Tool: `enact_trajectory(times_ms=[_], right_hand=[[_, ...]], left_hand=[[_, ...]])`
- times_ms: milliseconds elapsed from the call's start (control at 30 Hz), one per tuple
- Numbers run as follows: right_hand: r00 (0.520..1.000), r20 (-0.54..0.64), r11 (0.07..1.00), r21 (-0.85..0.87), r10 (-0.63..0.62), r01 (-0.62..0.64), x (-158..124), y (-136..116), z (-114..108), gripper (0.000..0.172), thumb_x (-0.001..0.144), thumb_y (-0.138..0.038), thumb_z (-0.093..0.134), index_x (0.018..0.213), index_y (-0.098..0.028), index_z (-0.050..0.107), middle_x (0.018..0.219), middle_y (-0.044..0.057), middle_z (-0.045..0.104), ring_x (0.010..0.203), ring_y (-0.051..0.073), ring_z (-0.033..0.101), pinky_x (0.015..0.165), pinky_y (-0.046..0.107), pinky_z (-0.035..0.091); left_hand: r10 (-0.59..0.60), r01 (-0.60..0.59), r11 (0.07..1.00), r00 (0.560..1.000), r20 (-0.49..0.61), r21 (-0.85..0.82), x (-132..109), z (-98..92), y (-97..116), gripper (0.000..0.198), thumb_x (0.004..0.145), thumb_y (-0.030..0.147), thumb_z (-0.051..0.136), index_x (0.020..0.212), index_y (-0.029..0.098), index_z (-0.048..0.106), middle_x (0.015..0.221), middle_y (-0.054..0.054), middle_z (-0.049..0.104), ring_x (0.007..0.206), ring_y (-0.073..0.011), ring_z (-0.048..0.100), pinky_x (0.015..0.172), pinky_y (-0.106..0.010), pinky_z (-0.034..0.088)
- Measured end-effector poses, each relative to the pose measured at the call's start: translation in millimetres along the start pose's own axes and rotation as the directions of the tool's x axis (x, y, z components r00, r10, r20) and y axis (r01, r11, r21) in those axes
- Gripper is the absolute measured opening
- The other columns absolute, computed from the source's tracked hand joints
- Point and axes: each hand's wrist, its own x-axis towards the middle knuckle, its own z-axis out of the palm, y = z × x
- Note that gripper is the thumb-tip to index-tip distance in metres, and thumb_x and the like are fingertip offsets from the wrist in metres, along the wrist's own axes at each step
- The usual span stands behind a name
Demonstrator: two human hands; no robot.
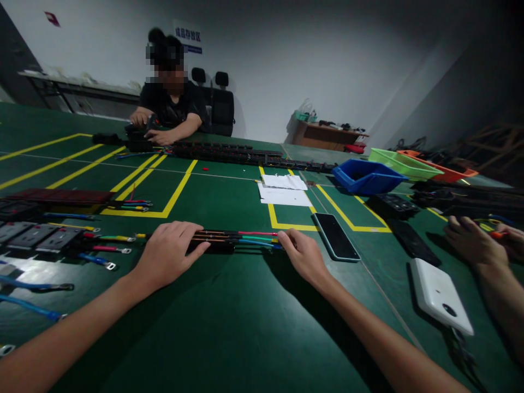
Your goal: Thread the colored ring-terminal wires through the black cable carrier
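Observation:
A long black strip [223, 243] with copper bars and red, green and blue wires lies across the green table [229, 327] in front of me. My left hand [170, 252] rests flat on the strip's left end, fingers stretched out. My right hand [301, 254] is at the strip's right end, its fingers curled around the coloured wire ends [262, 238].
Black socket modules [36, 234] and loose wires with lugs [102, 250] lie at the left. A dark phone [335, 236], a white phone [440, 295], papers [283, 190] and a blue bin [366, 176] are to the right. A co-worker's hands [475, 243] work at the right edge; another person [170, 103] sits across.

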Motion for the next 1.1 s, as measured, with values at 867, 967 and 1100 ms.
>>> enact_trajectory(times_ms=[867,967,1100], right_hand=[[0.978,-0.206,0.999,-0.037,-0.042,0.035,-8,0,-1,0.042,0.104,-0.047,0.045,0.073,-0.022,0.058,0.076,0.004,0.06,0.071,0.02,0.053,0.064,0.033,0.034],[0.987,-0.159,0.998,-0.066,-0.03,0.019,-10,1,0,0.046,0.103,-0.051,0.046,0.069,-0.021,0.058,0.071,0.003,0.058,0.067,0.019,0.051,0.062,0.032,0.03],[0.977,-0.18,0.994,-0.004,-0.11,0.111,-13,-1,2,0.044,0.102,-0.047,0.051,0.068,-0.021,0.058,0.068,0.001,0.056,0.064,0.017,0.051,0.06,0.031,0.033]], left_hand=[[0.005,-0.005,1.0,1.0,-0.005,-0.001,-1,0.4,1,0.044,0.099,0.053,0.049,0.115,0.017,0.069,0.111,-0.013,0.074,0.103,-0.0328,0.068,0.091,-0.05,0.05],[0.011,-0.011,1.0,1.0,-0.006,0.006,-1,0.8,1,0.045,0.099,0.054,0.048,0.116,0.017,0.069,0.112,-0.014,0.074,0.104,-0.0328,0.067,0.091,-0.049,0.05],[0.013,-0.013,1.0,1.0,-0.016,0.016,-2,1.5,0,0.044,0.099,0.052,0.049,0.116,0.016,0.069,0.112,-0.014,0.074,0.103,-0.0329,0.067,0.091,-0.049,0.05]])
